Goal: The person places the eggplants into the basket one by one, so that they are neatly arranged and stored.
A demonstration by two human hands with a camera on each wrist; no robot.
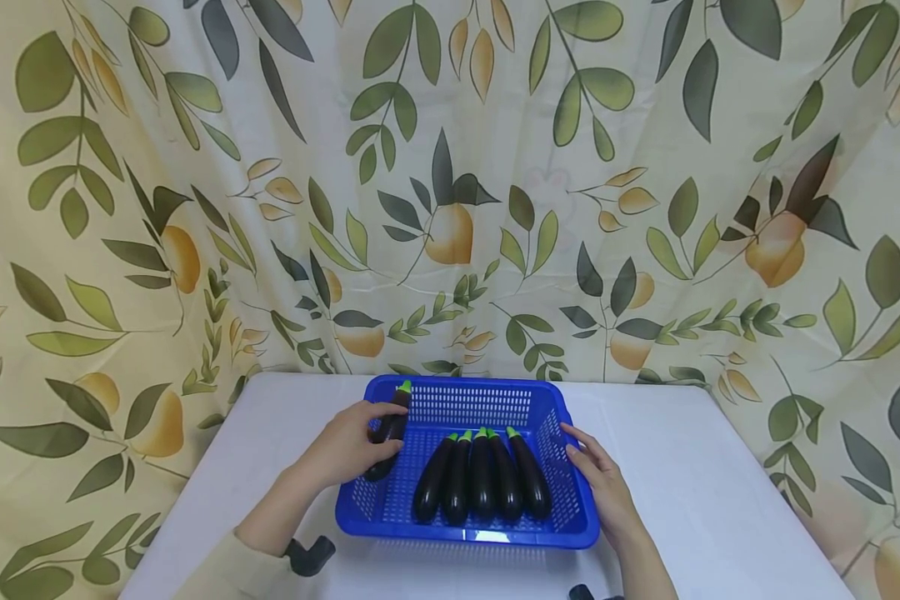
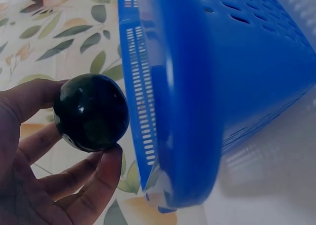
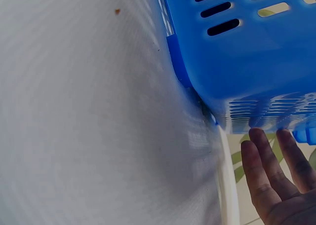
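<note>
My left hand (image 1: 354, 443) grips an eggplant (image 1: 392, 429) with a green stem, over the left side of a blue plastic basket (image 1: 450, 540). In the left wrist view the dark, round end of the held eggplant (image 2: 93, 114) shows between thumb and fingers, beside the basket's rim (image 2: 192, 111). Several more eggplants (image 1: 482, 479) lie side by side in the basket, stems toward the far wall. At the basket's right side, my right hand (image 1: 603, 483) has its fingers extended against the outer wall. The right wrist view shows those fingertips (image 3: 256, 133) at the slotted wall.
The basket stands on a table with a white cover (image 1: 660, 450). Behind the table hangs a curtain (image 1: 450, 317) printed with leaves and fruit. Black wrist straps or mounts (image 1: 311, 557) show at the lower edge of the head view.
</note>
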